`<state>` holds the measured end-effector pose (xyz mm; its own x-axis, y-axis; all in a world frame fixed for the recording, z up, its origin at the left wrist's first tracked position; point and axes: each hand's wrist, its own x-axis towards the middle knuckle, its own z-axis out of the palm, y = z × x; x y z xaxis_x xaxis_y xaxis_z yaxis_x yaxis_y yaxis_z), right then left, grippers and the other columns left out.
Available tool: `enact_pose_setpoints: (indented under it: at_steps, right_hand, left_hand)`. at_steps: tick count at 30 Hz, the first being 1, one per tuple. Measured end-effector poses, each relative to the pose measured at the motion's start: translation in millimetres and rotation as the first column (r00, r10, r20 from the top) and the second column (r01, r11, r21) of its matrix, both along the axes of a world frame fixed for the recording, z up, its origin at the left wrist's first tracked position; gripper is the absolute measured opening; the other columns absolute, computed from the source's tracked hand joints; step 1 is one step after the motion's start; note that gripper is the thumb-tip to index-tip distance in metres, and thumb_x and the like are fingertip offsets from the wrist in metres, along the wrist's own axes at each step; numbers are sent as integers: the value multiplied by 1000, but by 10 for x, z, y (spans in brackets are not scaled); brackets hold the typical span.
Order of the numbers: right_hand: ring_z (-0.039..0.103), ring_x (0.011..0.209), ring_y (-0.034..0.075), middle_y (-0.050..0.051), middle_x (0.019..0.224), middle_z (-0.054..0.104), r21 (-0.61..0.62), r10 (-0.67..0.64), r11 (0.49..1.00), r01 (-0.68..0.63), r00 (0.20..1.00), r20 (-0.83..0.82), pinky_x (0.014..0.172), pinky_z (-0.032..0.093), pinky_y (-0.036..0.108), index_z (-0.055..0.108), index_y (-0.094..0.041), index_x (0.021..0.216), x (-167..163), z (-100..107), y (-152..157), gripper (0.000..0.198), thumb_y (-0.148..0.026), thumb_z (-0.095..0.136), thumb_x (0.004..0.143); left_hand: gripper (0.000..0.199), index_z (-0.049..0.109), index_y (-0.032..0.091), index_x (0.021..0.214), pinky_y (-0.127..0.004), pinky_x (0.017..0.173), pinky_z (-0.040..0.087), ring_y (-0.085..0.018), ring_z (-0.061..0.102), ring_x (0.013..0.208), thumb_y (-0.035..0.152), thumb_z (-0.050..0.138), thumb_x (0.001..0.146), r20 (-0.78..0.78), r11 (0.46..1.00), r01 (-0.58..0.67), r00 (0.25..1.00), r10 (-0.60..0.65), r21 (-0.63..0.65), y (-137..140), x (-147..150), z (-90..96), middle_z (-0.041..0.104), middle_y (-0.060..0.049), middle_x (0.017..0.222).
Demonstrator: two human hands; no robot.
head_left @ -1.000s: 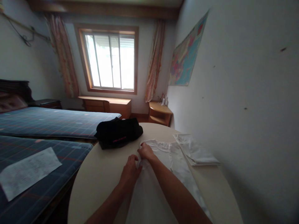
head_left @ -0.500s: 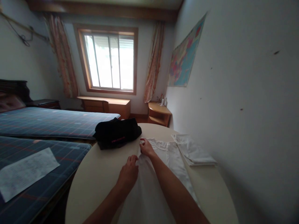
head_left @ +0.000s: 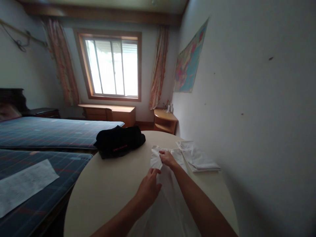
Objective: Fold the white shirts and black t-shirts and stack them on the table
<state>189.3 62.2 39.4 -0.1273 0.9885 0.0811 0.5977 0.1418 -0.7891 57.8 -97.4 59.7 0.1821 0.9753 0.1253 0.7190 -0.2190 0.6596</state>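
A thin white garment lies lengthwise on the round cream table, its far edge puckered. My right hand pinches its left side near the far end, where a flap of the cloth is turned over. Closer to me, my left hand has its fingers curled on the same left edge, the thumb apart lower down. Forearms cover part of the cloth. To the right of it rests a folded white cloth, touched by neither hand.
A black fabric bundle with pink lettering sits at the table's far left. Beds with blue plaid mattresses stand on the left, a paper sheet on the nearer one. A white wall bounds the right side.
Both hands have moved right, carrying the garment's left edge inward, so a strip now lies folded over near the far end. The view has shifted slightly to the right.
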Motion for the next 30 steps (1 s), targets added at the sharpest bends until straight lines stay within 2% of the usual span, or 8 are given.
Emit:
enact_pose_setpoints:
  at_steps: [4, 7, 9, 11, 14, 17, 21, 30]
  right_hand:
    - [60, 117, 21, 9, 127, 65, 15, 23, 1000, -25, 993, 118, 100, 44, 30, 60, -10, 129, 116, -132, -114, 50, -19, 57, 79]
    - [54, 125, 18, 8, 134, 61, 53, 26, 998, -37, 979, 202, 106, 38, 29, 58, -14, 132, 145, -129, -175, 52, -17, 56, 81]
    - [48, 130, 17, 9, 138, 57, 88, 9, 996, -32, 967, 253, 110, 33, 28, 57, -15, 134, 148, -98, -223, 51, -16, 54, 82]
    - [45, 133, 19, 11, 142, 52, 115, -14, 993, -21, 955, 297, 111, 31, 30, 56, -17, 135, 145, -79, -293, 49, -18, 52, 86]
    - [40, 135, 27, 13, 148, 45, 115, -49, 993, -4, 887, 459, 111, 29, 42, 53, -23, 138, 135, -116, -432, 48, -34, 47, 93]
    - [23, 144, 35, 11, 156, 33, 32, -25, 999, 7, 794, 608, 111, 18, 59, 39, -31, 148, 122, -213, -541, 56, -50, 37, 96]
    - [5, 148, 34, 9, 162, 16, -40, 40, 999, -19, 787, 615, 112, 5, 62, 22, -30, 154, 98, -304, -537, 61, -53, 26, 98]
    - [5, 148, 32, 8, 162, 16, -8, 32, 999, -34, 791, 611, 113, 2, 61, 23, -30, 154, -70, -317, -122, 61, -53, 25, 97]
  left_hand:
    - [42, 55, 21, 118, -26, 88, 47, -19, 63, 103, 10, 60, 77, -27, 997, 52, 998, -53, -57, -49, 94, -92, 56, -7, 129]
    - [39, 57, 20, 120, -28, 92, 46, -20, 62, 106, 7, 49, 84, -73, 996, 57, 995, -61, -62, -36, 111, -117, 60, -8, 126]
    - [41, 59, 21, 120, -29, 96, 45, -20, 59, 113, 5, 41, 86, -135, 999, 47, 990, -49, -24, -8, 101, -132, 63, -7, 125]
    - [45, 59, 21, 125, -31, 104, 40, -22, 51, 124, 7, 42, 86, -211, 997, 53, 977, -42, 47, 17, 82, -169, 59, -7, 133]
    - [52, 47, 20, 141, -38, 115, 30, -25, 37, 138, 20, 48, 88, -294, 992, 87, 954, -56, 91, 30, 60, -283, 44, -8, 150]
    - [60, 38, 19, 148, -43, 117, 24, -27, 29, 144, 34, 49, 91, -352, 993, 100, 933, -74, 57, 19, 56, -418, 34, -11, 156]
    - [63, 35, 18, 150, -47, 118, 20, -29, 20, 147, 41, 46, 92, -412, 991, 127, 906, -97, 47, 35, 34, -481, 26, -13, 159]
    - [60, 34, 19, 150, -48, 119, 19, -28, 18, 148, 39, 45, 94, -404, 990, 135, 908, -113, 27, 412, -157, -420, 24, -12, 159]
